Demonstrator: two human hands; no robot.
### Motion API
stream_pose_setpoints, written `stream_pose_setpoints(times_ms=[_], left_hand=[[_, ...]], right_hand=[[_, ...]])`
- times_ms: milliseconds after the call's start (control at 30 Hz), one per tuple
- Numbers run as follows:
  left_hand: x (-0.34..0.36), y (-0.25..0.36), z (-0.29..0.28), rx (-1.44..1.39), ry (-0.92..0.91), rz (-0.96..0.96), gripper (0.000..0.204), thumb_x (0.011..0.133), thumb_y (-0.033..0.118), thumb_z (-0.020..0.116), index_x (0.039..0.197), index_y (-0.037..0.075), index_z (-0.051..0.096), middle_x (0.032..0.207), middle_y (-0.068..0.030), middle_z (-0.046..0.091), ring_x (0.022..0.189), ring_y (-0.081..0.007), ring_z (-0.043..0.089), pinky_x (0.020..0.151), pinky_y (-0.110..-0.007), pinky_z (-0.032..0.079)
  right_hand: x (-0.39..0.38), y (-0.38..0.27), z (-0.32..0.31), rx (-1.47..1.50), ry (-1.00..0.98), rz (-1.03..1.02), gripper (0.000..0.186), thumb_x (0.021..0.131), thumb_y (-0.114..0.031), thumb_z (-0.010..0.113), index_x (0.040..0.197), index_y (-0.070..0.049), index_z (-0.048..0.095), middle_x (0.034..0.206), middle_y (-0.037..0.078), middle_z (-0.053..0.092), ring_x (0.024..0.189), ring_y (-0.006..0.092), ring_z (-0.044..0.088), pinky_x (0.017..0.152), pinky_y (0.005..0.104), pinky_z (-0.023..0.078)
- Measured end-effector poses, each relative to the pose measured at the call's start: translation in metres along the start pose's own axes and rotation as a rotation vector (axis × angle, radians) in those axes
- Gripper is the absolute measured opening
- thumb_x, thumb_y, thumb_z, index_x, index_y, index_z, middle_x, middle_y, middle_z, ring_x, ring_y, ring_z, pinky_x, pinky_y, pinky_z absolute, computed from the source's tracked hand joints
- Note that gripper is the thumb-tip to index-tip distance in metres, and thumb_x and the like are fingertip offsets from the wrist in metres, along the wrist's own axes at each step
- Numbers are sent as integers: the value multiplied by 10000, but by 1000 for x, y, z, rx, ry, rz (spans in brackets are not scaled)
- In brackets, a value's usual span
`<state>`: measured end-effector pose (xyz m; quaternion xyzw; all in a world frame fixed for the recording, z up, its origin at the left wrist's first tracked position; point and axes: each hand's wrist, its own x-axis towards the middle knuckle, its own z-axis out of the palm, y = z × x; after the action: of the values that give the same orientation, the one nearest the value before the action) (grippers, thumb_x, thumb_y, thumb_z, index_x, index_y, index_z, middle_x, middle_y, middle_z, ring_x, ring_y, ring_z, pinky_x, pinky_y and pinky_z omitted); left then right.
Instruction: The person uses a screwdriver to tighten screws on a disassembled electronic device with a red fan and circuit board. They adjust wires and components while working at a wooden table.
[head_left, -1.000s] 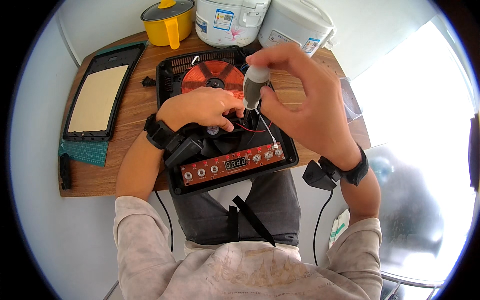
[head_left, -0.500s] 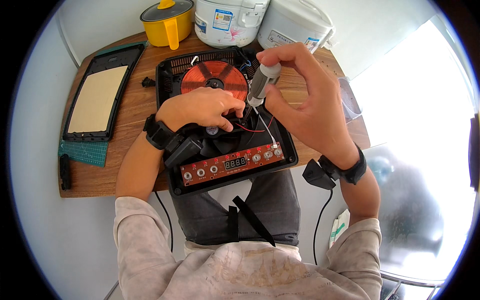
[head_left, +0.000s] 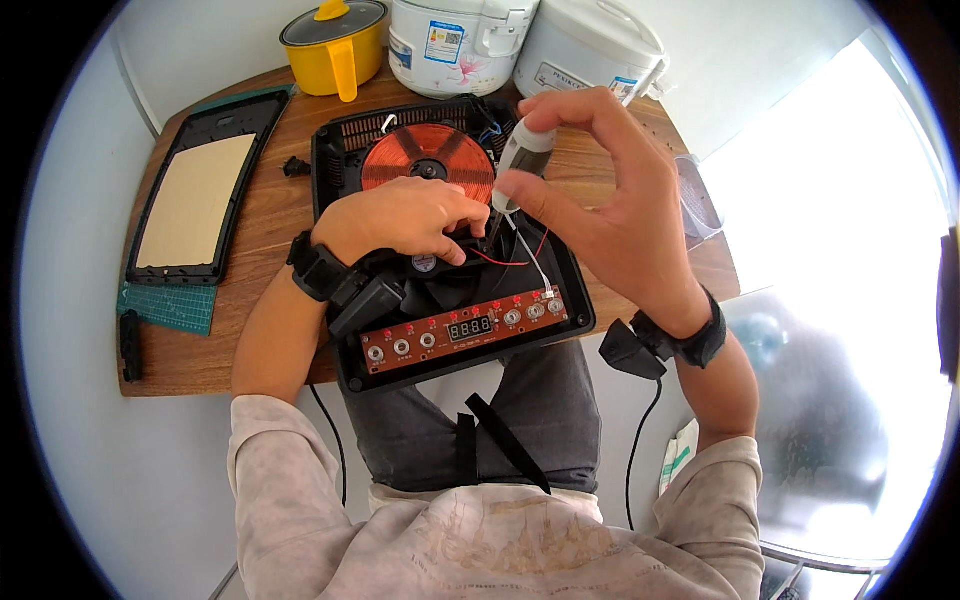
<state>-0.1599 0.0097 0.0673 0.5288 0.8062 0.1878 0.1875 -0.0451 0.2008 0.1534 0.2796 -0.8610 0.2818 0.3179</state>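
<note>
Control board: a red strip circuit board with a digit display and round buttons [head_left: 465, 330] sat at the near edge of the opened black induction cooker shell [head_left: 335, 200].
Left hand [head_left: 405, 220]: rested on the cooker's inside, fingers curled – whether its grip held anything could not be told.
Right hand [head_left: 600, 205]: grip closed on a grey-handled screwdriver [head_left: 518, 160], tip down beside the copper coil [head_left: 428, 165].
Farther back: a yellow pot [head_left: 335, 40] on the wooden surface [head_left: 265, 215].

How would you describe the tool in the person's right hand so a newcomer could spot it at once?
Start at the opened induction cooker on the wooden table. Just right of its copper coil, the right hand pinches a small screwdriver, tip down beside the left hand. Its pale grey handle is unlike anything nearby.
</note>
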Motion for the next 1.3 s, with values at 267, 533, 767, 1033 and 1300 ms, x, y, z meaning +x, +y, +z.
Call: stream_pose_setpoints(times_ms=[267,533,767,1033,1300], left_hand=[[1,-8,5,5,34,56,381,829,283,826,1131,109,672,985,-91,694,983,-296,683,815,-450,514],[0,-4,2,9,12,17,389,836,288,823,1143,104,671,988,-89,696,981,-285,685,815,-442,517],[1,-3,2,8,2,8,398,841,292,823,1157,105,669,996,-89,695,984,-286,686,811,-446,518],[1,-6,4,13,22,29,394,839,286,823,1152,105,668,989,-96,697,980,-296,686,812,-454,516],[-1,0,-1,6,4,-2,390,830,277,829,1142,108,668,982,-103,701,973,-312,688,814,-457,515]], right_hand=[[-1,-1,0,-25,-6,73,353,792,-98,846,1071,-16,648,1066,62,695,1036,187,653,953,325,503],[0,-2,1,7,39,44,260,798,-68,748,1045,-55,666,994,101,695,922,264,680,829,376,538],[-2,-3,-2,-31,-9,81,306,823,-53,787,1093,-17,649,1081,73,700,1053,192,672,965,320,505],[-2,-6,3,81,50,145,314,826,-55,794,1102,-21,648,1091,75,702,1050,200,676,965,335,513],[-2,-6,5,-16,11,35,351,799,-7,751,1133,-76,664,1073,102,675,983,277,670,858,365,529]])
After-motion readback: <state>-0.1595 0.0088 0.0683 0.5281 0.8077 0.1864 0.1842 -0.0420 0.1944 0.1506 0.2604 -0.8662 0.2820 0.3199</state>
